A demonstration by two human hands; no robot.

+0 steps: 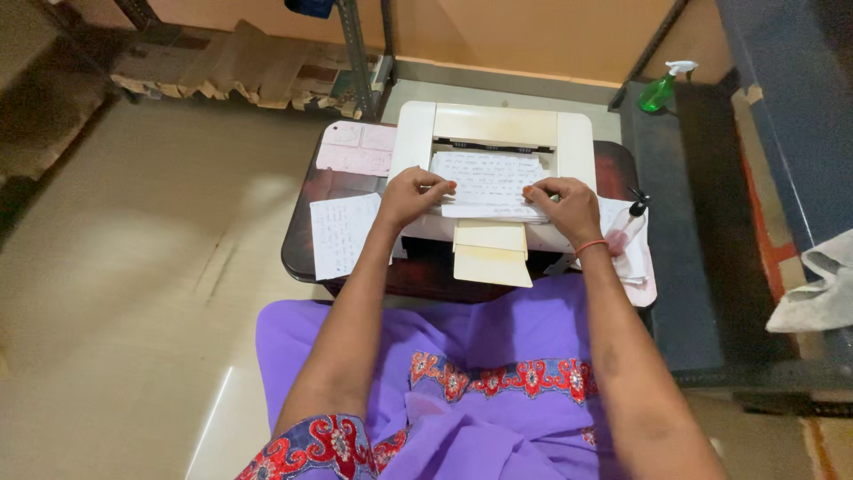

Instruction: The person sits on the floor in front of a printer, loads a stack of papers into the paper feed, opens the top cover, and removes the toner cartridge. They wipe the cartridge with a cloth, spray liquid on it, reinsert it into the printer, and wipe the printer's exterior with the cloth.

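This is looking like a room in a home being used as a makeshift office. A cream desktop printer [494,133] is sitting on a small dark low table [306,253] at twelve o'clock, with handwritten sheets [340,233] lying beside it. Flattened cardboard [235,71] is leaning along the wall at eleven o'clock, and a green spray bottle [662,87] is standing at one o'clock.

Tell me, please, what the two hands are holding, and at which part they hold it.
Both hold a stack of written paper sheets on the printer: left hand at its left edge, right hand at its lower right edge.
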